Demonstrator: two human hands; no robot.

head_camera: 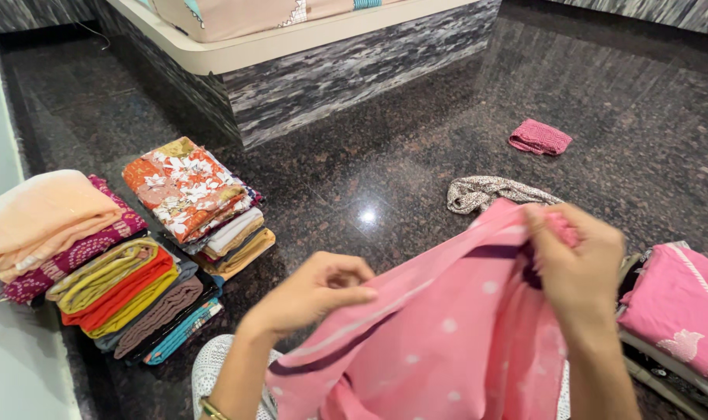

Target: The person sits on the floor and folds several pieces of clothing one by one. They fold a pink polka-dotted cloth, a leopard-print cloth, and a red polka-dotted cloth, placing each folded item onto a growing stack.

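A pink cloth with pale dots (447, 342) is stretched between both my hands above my lap. My left hand (319, 292) pinches its upper edge at the left. My right hand (575, 260) grips the bunched edge at the right, held a little higher. The rest of the cloth hangs down toward the bottom of the view and hides my knees.
Folded clothes stand on the dark stone floor at the left: a peach and magenta stack (50, 229), a yellow-orange stack (128, 299), a floral-topped stack (190, 194). A grey patterned cloth (486, 190) and a small pink cloth (539, 138) lie ahead. Pink garments (680, 311) are piled at the right. A bed base (346, 74) is behind.
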